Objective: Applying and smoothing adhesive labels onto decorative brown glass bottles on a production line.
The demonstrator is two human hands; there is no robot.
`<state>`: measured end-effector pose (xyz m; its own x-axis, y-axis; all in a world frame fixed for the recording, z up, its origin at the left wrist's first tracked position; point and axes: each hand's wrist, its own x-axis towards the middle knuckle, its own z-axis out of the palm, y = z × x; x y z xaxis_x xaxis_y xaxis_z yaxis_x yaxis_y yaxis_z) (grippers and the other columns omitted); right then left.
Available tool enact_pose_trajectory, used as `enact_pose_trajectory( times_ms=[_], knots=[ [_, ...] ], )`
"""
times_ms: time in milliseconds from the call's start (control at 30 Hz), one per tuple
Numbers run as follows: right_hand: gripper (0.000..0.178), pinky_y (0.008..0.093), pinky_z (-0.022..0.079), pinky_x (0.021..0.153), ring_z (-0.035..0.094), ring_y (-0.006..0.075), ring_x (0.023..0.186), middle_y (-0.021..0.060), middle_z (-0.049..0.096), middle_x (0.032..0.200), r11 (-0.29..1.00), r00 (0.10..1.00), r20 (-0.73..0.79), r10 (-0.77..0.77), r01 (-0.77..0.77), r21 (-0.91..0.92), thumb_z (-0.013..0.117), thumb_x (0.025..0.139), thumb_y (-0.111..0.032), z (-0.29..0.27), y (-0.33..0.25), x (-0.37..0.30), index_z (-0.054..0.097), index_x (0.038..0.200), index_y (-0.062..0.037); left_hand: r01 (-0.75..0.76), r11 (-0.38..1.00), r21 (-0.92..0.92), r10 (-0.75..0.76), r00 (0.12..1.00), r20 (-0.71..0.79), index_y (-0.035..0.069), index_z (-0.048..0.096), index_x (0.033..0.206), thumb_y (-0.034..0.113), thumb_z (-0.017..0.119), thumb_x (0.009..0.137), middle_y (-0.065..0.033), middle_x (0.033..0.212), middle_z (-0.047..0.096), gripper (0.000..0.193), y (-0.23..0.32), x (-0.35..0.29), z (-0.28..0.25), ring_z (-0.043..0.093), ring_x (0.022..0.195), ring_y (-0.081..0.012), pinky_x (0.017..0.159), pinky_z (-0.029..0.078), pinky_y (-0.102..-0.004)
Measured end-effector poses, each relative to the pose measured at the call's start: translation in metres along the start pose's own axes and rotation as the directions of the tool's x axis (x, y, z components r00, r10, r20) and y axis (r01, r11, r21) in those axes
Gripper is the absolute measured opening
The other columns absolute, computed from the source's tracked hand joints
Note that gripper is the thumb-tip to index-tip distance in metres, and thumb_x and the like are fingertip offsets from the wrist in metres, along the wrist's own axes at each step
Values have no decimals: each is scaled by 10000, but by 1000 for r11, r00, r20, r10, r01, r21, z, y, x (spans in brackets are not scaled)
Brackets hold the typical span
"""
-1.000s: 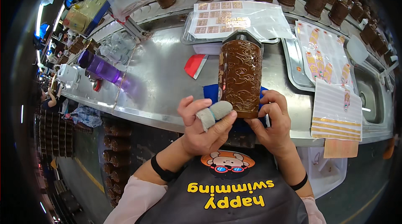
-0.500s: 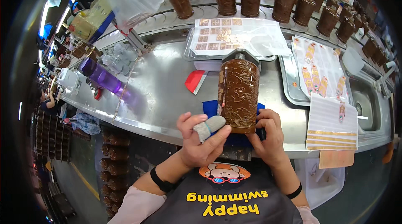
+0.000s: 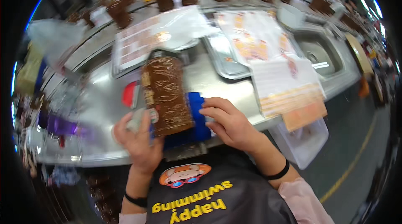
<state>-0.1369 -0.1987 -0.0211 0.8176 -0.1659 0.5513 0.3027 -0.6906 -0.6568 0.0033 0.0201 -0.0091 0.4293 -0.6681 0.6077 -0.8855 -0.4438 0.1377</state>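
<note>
- Although the frame is partly blurred, the brown embossed bottle [image 3: 167, 94] is plainly found left of centre, tilted slightly, its lower end over a blue cloth [image 3: 200, 119] near the front edge of the steel table [image 3: 111, 130].
- Left hand [image 3: 142, 146]: lower left of centre, at the bottle's lower left side; a grey finger cover [image 3: 135, 121] is worn. Blur prevents a finding on whether its fingers clamp the bottle; cannot tell.
- Right hand [image 3: 232, 125]: right of the bottle, beside the blue cloth; fingers slightly apart, clear of the bottle.
- Bottle markings: a small round label [image 3: 153, 115] in red, white and green on the lower left side, near the left hand; gold-coloured patches above it. Lettering there not legible.
- Label sheet with reddish-gold rectangles [image 3: 140, 42]: upper left of centre, beyond the bottle; print too blurred to read.
- Sheet with red and gold labels [image 3: 268, 35]: upper right of centre, partly over a metal tray [image 3: 222, 58]; a gold-banded sheet [image 3: 284, 83] lies just below.
- Apron [image 3: 188, 194]: bottom of frame, black, with large yellow lettering, inverted but readable, and a cartoon figure in red-rimmed goggles.
</note>
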Motion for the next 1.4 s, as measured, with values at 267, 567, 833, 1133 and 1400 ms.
enact_pose_trajectory(
  times_ms=[267, 567, 833, 1133, 1400],
  knots=[
    [216, 421, 499, 832, 600, 341, 979, 162, 619, 1053, 639, 901, -57, 431, -349, -685, 586, 811, 0, -186, 69, -58, 679, 1001, -43, -22, 981, -191, 20, 1000, -12, -10, 485, 1335, 301, 601, 929, -154, 1321, 519, 524, -2, -5, 22, 386, 1245, -343, 1050, 286, -433],
    [214, 368, 484, 831, 580, 309, 943, 147, 603, 969, 574, 748, 17, 663, -494, -654, 646, 784, -14, -187, 40, -91, 691, 993, -12, 32, 970, -240, -37, 999, -17, -56, 461, 1326, 320, 574, 943, -163, 1328, 526, 548, -4, -11, 27, 368, 1252, -360, 1043, 287, -452],
    [207, 388, 473, 848, 574, 302, 967, 127, 605, 981, 547, 869, -259, 421, -471, -692, 697, 735, -26, -156, 23, -131, 686, 942, -26, 12, 961, -278, -23, 999, -35, -62, 422, 1347, 272, 565, 946, -186, 1320, 512, 541, -6, -11, 34, 384, 1241, -351, 1051, 288, -441],
    [272, 387, 459, 878, 549, 306, 1023, 147, 560, 1108, 545, 872, -281, 401, -474, -691, 685, 779, -34, -152, 24, -139, 658, 1050, -35, 42, 948, -317, -51, 999, -20, -62, 416, 1353, 182, 582, 934, -186, 1346, 493, 513, -3, -16, 32, 393, 1233, -343, 1045, 298, -428],
    [193, 386, 437, 916, 517, 310, 1074, 154, 533, 1182, 603, 856, -309, 414, -512, -611, 675, 792, -29, -149, 29, -138, 653, 984, -23, 137, 893, -428, -173, 984, -46, -60, 409, 1357, 200, 617, 914, -193, 1260, 521, 555, -3, -18, 40, 411, 1214, -331, 1016, 328, -400]
  ],
)
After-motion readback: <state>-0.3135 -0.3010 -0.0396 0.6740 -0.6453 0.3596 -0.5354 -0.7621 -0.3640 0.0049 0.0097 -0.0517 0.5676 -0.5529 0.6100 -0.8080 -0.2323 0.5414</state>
